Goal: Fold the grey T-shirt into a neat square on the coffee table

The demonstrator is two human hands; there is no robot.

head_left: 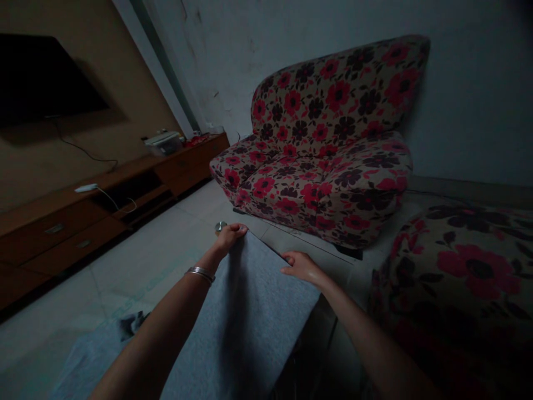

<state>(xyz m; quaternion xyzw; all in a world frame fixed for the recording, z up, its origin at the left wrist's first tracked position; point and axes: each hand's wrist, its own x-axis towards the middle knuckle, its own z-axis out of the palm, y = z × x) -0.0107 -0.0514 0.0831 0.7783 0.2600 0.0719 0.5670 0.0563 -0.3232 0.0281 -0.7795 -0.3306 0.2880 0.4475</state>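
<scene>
A grey cloth (266, 294) stretches from the bottom of the view up to both hands, with a dark shadow down its left part. My left hand (232, 235), a silver bangle on its wrist, pinches the cloth's far left corner. On the far edge, further right, my right hand (303, 266) grips the cloth between thumb and fingers. What lies under the cloth is hidden. More grey cloth (89, 361) shows left of my left forearm, with a dark patterned bit of fabric (131, 325) on it.
Beyond the hands stands a flowered sofa (308, 161); another flowered seat (470, 266) is close on the right. A low wooden cabinet (66, 222) runs along the left wall, below a television (45, 78). A small round metal-topped object (220, 226) sits just past my left hand.
</scene>
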